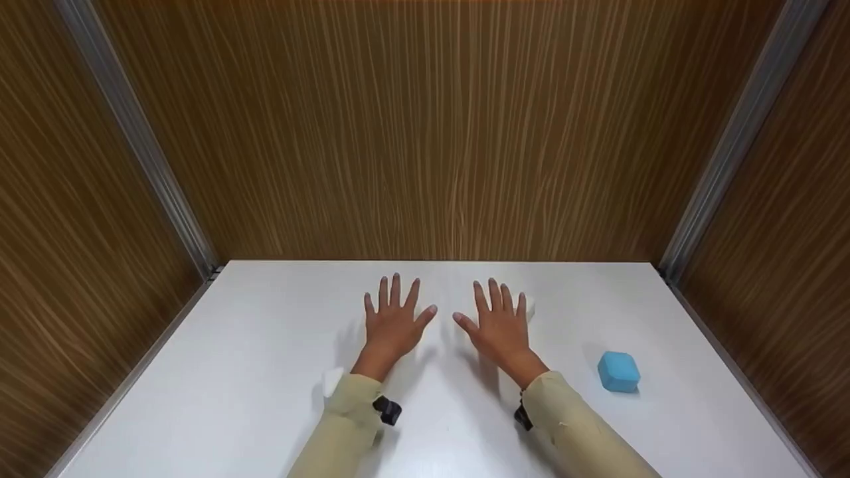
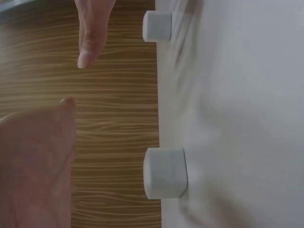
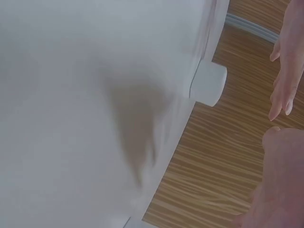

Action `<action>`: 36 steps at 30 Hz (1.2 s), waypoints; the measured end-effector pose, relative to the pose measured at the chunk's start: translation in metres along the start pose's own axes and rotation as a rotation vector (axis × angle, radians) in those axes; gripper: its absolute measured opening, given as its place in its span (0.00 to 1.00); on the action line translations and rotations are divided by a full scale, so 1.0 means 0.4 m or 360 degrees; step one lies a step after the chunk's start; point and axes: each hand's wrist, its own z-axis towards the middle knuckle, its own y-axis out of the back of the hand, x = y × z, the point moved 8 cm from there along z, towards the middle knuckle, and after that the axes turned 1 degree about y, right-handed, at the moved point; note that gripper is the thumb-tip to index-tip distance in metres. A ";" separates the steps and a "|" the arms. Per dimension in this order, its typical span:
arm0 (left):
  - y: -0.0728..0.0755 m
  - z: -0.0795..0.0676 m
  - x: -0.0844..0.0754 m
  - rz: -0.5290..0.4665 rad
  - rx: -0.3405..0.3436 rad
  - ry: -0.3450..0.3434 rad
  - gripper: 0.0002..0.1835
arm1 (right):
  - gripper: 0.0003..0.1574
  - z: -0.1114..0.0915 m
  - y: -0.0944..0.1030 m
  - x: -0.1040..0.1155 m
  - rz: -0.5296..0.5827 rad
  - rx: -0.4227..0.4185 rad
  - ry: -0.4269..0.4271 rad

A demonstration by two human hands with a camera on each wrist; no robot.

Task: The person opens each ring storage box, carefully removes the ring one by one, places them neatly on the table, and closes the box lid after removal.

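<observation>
Both hands are held out flat over a white table (image 1: 252, 372), fingers straight and spread, holding nothing. In the head view my left hand (image 1: 393, 322) and right hand (image 1: 498, 325) lie side by side near the table's middle. A small white block (image 1: 529, 305) peeks out beside my right hand's little finger. In the left wrist view my left hand (image 2: 38, 161) hovers apart from the table, with a white block (image 2: 165, 172) on the surface beside it and another white block (image 2: 156, 26) further off. The right wrist view shows my right hand (image 3: 280, 185) and a white block (image 3: 208, 84).
A blue rounded block (image 1: 618, 372) lies on the table to the right of my right forearm. Another white piece (image 1: 332, 380) sits by my left sleeve. Wood-grain walls (image 1: 425, 133) close in the table at the back and on both sides.
</observation>
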 end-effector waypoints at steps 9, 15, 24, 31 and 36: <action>0.020 -0.046 0.054 -0.0025 0.0018 0.0015 0.41 | 0.55 -0.017 -0.020 0.048 0.0062 0.0034 0.0062; 0.048 -0.081 0.090 -0.0114 0.0009 0.0025 0.41 | 0.54 -0.037 -0.027 0.091 0.0082 0.0043 0.0142; 0.056 -0.130 0.147 -0.0169 0.0017 0.0046 0.41 | 0.53 -0.065 -0.032 0.155 0.0115 0.0050 0.0248; 0.058 -0.168 0.188 -0.0192 0.0052 0.0060 0.41 | 0.54 -0.087 -0.048 0.211 0.0140 0.0113 0.0329; 0.057 -0.190 0.216 -0.0231 0.0056 0.0083 0.42 | 0.54 -0.094 -0.058 0.248 0.0165 0.0145 0.0397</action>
